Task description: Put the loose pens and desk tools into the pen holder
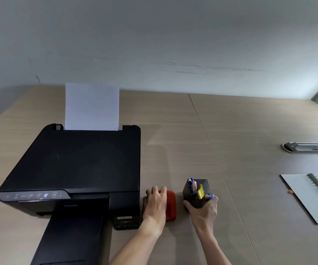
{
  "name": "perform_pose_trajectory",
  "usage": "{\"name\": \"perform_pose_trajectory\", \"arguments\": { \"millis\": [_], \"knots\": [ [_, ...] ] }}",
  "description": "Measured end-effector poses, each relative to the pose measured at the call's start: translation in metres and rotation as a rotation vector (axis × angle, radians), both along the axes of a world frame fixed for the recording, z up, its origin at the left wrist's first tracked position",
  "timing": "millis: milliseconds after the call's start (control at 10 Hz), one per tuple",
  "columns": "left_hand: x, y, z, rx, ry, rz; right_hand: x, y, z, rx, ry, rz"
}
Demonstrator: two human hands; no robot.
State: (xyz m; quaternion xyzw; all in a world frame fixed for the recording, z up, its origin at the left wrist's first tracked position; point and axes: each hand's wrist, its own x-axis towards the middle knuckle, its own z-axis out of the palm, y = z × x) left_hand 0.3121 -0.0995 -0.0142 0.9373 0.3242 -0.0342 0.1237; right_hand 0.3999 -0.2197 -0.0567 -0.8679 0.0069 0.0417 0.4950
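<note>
While right hand (205, 209) grips pen holder (196, 192), left hand (155, 201) covers red tool (170, 204).

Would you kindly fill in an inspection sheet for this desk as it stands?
Surface: wooden desk, seam down the middle.
Job's things: black pen holder holding pens and a yellow tool; red object beside it.
Clutter: printer with paper; spiral notebook; grey desk fitting.
Grippers: left hand on the red object; right hand gripping the pen holder.
Cables: nothing seen.
Surroundings: plain wall.
</note>
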Motion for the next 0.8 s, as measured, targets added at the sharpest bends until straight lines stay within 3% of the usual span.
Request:
{"name": "perform_pose_trajectory", "arguments": {
  "millis": [600, 800],
  "knots": [
    [0.013, 0.009, -0.010, 0.052, -0.091, -0.022, -0.008, 0.000, -0.002, -0.018, 0.014, 0.001],
    [0.015, 0.007, -0.004, -0.001, -0.036, -0.030, -0.012, 0.003, 0.010, -0.037, 0.060, -0.002]
  ]
}}
